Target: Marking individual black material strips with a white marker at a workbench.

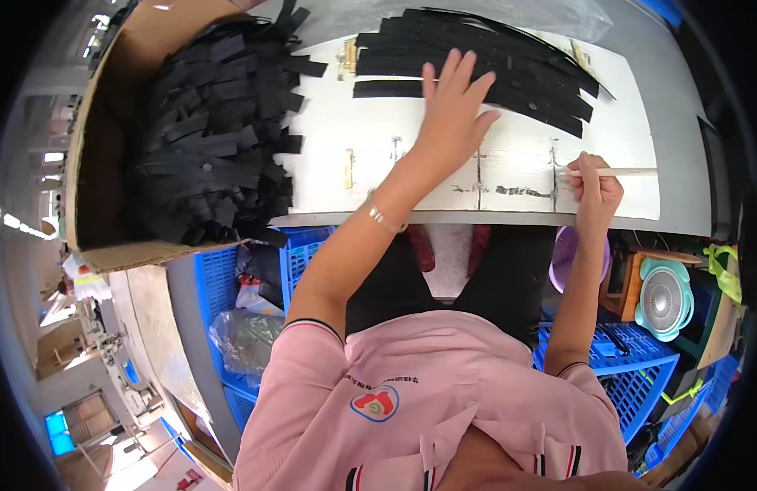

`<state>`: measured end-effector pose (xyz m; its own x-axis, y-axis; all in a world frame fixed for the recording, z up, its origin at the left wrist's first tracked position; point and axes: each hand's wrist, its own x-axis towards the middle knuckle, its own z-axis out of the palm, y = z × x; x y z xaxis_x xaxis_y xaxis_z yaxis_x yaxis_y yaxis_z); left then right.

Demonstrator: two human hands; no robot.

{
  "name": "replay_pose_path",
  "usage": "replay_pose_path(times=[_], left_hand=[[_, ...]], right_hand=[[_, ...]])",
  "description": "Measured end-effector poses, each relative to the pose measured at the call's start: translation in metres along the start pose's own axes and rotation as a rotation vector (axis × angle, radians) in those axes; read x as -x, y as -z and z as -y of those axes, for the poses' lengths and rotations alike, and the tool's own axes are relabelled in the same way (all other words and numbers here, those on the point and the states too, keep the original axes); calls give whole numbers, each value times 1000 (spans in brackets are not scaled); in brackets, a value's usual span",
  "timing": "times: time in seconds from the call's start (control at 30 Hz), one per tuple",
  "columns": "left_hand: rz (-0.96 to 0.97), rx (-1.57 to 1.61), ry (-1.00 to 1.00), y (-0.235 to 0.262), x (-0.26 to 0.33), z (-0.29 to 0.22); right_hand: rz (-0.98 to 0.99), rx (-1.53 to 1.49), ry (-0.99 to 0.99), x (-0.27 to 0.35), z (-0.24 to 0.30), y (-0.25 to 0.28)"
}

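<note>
Several long black fabric strips (477, 61) lie side by side across a white board (395, 184) on the table. My left hand (456, 110) rests with spread fingers over the near edge of these strips, its fingertips on them. Lower on the board, to the right, my right hand (593, 184) is closed round a thin pale stick-like marking tool (632, 172). Its tip points left, close to a dark line drawn on the board. Dark lines and smudges (522, 191) mark the white surface between my hands.
A cardboard box (88, 192) heaped with short black strips (211, 139) stands on the left. Clear plastic sheeting (542, 16) lies at the back. Below the table edge are blue crates (632, 368), a purple bucket (567, 258) and a small teal fan (665, 299).
</note>
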<state>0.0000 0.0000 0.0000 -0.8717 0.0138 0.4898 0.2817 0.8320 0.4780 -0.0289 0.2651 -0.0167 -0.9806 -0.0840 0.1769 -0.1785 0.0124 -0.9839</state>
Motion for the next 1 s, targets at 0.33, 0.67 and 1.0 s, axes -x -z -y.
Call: replay_pose_path(times=[0.33, 0.67, 1.0], left_hand=[[-707, -495, 296, 158, 140, -25], [-1124, -354, 671, 203, 197, 14], [-1140, 139, 699, 203, 228, 51]], right_hand=[[-39, 53, 19, 1, 1, -6], [-6, 110, -10, -3, -1, -5], [-16, 152, -2, -5, -7, -5]])
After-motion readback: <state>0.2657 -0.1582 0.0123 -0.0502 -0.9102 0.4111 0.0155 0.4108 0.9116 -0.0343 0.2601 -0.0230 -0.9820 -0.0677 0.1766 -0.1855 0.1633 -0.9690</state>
